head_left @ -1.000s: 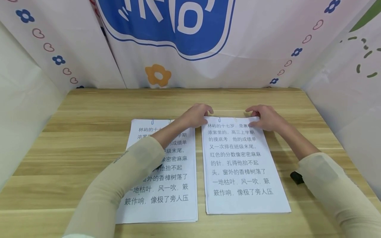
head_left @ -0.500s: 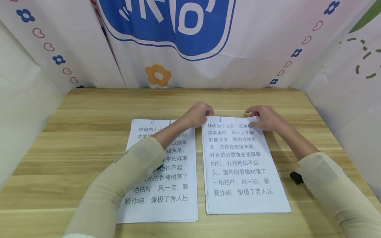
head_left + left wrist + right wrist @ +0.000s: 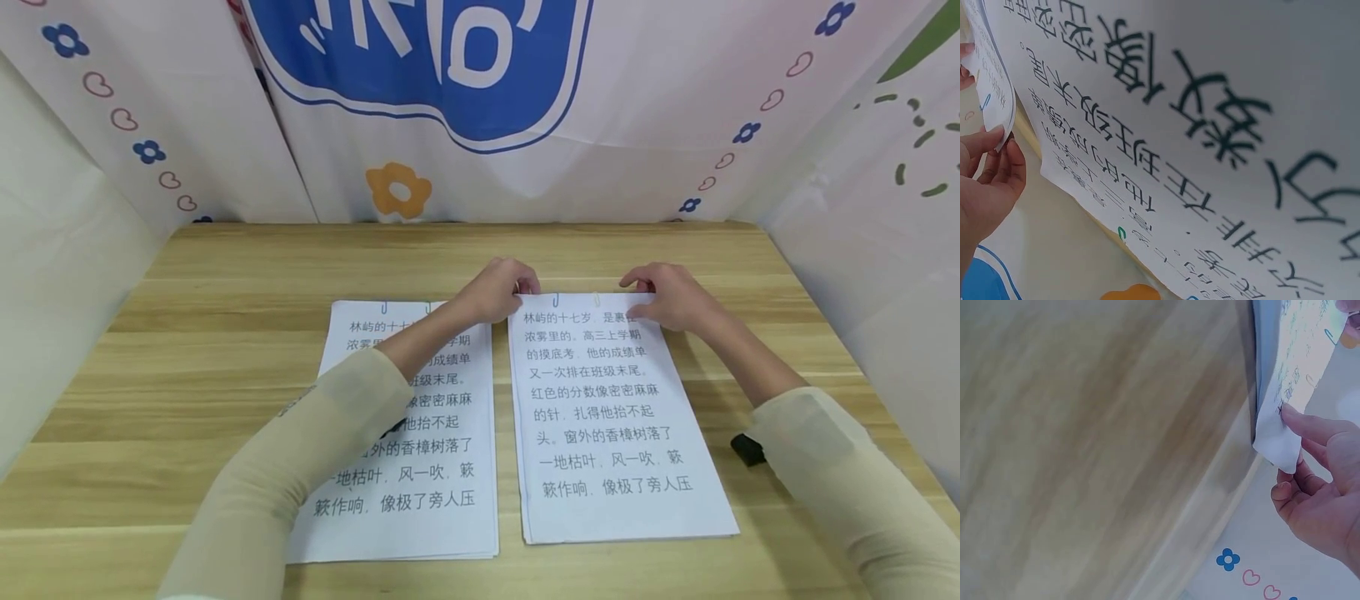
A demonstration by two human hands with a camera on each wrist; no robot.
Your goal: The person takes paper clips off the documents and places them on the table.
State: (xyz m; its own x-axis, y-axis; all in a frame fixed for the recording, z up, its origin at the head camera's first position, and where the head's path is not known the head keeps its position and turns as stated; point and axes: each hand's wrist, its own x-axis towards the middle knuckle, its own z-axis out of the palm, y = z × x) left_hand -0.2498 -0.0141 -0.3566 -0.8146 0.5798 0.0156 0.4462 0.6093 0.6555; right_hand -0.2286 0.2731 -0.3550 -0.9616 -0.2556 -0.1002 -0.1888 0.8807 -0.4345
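Observation:
Two stacks of printed paper lie side by side. At the right stack (image 3: 600,417), my left hand (image 3: 497,292) pinches the top left corner between thumb and fingers. My right hand (image 3: 666,296) pinches its top right corner; the right wrist view shows that paper corner (image 3: 1280,447) bent up between thumb and fingers. A blue paper clip (image 3: 556,300) and a yellow paper clip (image 3: 596,298) sit on this stack's top edge. The left stack (image 3: 420,533) lies under my left forearm, with a blue paper clip (image 3: 384,307) and a green paper clip (image 3: 428,307) on its top edge.
The wooden table (image 3: 187,333) meets a white printed curtain (image 3: 637,167) at its back edge, with white sheeting (image 3: 52,250) along the sides. A black object (image 3: 747,450) shows beside the right sleeve (image 3: 817,442).
The right paper stack has shifted very slightly to the right and toward me. Both hands keep their pinch on its top corners; the left stack has not moved.

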